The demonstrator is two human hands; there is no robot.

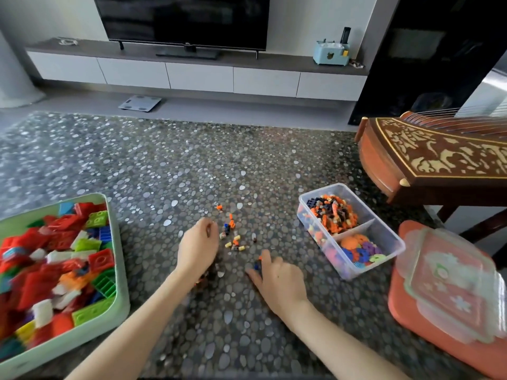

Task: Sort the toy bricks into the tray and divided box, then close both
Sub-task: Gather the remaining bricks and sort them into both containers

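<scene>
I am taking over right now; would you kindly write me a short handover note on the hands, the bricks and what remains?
Left hand: curled beside the loose bricks; grip unclear.
Right hand: pinches a blue brick on the table.
Tray: holds big bricks, open.
Box: both compartments hold pieces, open.
Lids: stacked at right.
Left to do: box the loose bricks, close both.

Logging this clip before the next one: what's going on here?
A person is sorting toy bricks on a table. The right hand pinches a small blue brick; the left hand is curled beside the loose small bricks, and whether it holds any is unclear. The green tray on the left is full of big bricks, the divided box holds small pieces. Both are open, their lids stacked at the right.
</scene>
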